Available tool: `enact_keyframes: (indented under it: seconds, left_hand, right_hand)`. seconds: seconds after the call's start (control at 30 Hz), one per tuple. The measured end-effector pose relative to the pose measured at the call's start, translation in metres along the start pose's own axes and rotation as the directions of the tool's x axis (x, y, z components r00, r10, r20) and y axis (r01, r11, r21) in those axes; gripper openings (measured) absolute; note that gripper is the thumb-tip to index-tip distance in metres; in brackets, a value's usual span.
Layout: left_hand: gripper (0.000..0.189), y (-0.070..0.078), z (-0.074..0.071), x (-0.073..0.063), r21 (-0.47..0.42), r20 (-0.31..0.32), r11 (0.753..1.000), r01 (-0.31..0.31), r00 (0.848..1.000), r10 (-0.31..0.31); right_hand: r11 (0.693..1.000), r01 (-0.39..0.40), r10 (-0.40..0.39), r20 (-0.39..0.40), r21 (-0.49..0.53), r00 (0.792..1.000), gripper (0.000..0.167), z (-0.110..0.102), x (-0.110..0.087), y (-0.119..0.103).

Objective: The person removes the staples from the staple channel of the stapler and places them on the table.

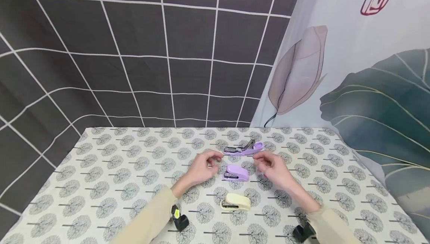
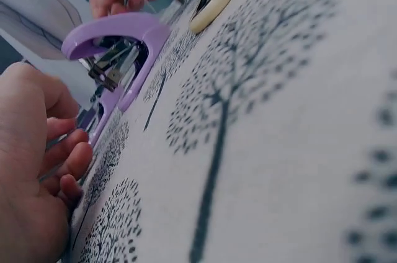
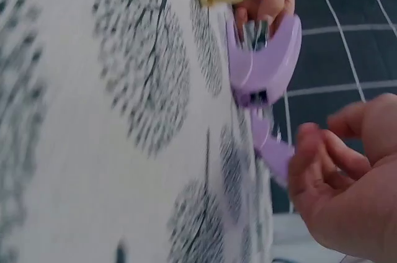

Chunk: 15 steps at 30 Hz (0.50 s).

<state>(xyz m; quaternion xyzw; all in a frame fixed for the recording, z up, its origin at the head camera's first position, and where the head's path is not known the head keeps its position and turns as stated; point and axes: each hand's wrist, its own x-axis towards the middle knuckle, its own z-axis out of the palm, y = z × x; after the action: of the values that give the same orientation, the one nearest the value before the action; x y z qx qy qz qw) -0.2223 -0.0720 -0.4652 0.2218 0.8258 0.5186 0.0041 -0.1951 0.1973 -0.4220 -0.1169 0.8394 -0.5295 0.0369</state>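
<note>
A purple stapler (image 1: 243,149) lies at the back of the row with its top arm swung up and its metal insides bare. My left hand (image 1: 204,167) is beside its left end, fingers loosely bent; whether a fingertip touches it I cannot tell. By the other end is my right hand (image 1: 273,167), fingers relaxed, with nothing visible in its grasp. Between and nearer me sits a second purple stapler (image 1: 236,173), closed. In front of that one a cream stapler (image 1: 236,201) rests, closed too. The right wrist view shows the closed purple stapler (image 3: 265,64) beyond the right fingers.
Under everything is a table with a tree-print cloth (image 1: 134,199). A dark curtain with white grid lines (image 1: 188,68) hangs behind it, and a leaf-patterned curtain (image 1: 352,68) hangs at the right.
</note>
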Motion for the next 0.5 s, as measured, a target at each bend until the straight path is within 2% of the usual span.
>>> enact_keyframes:
  seconds: [0.07,0.13,0.23,0.33,0.5]
  left_hand:
    - [0.045,0.004,0.0,-0.004,0.018,0.061,1.0,-0.004,0.998,0.003]
    - [0.045,0.008,0.001,-0.006,0.034,0.108,0.999,-0.012,0.994,0.009]
    - [0.044,0.01,0.004,-0.007,0.073,0.136,0.996,-0.046,0.99,0.036]
    - [0.042,0.009,0.008,-0.007,0.118,0.131,0.991,-0.062,0.99,0.047]
    - [0.039,0.006,0.011,-0.01,0.18,0.102,0.982,-0.051,0.994,0.033]
  right_hand:
    - [0.99,0.112,-0.106,0.075,-0.086,0.992,0.027,0.005,0.001,-0.003]
    - [0.964,0.209,-0.19,0.129,-0.164,0.973,0.031,0.01,0.002,-0.006]
    - [0.924,0.298,-0.258,0.184,-0.24,0.948,0.039,0.016,0.002,-0.009]
    - [0.896,0.345,-0.29,0.219,-0.279,0.932,0.042,0.022,0.003,-0.011]
    - [0.889,0.373,-0.302,0.272,-0.266,0.914,0.038,0.029,0.006,-0.014]
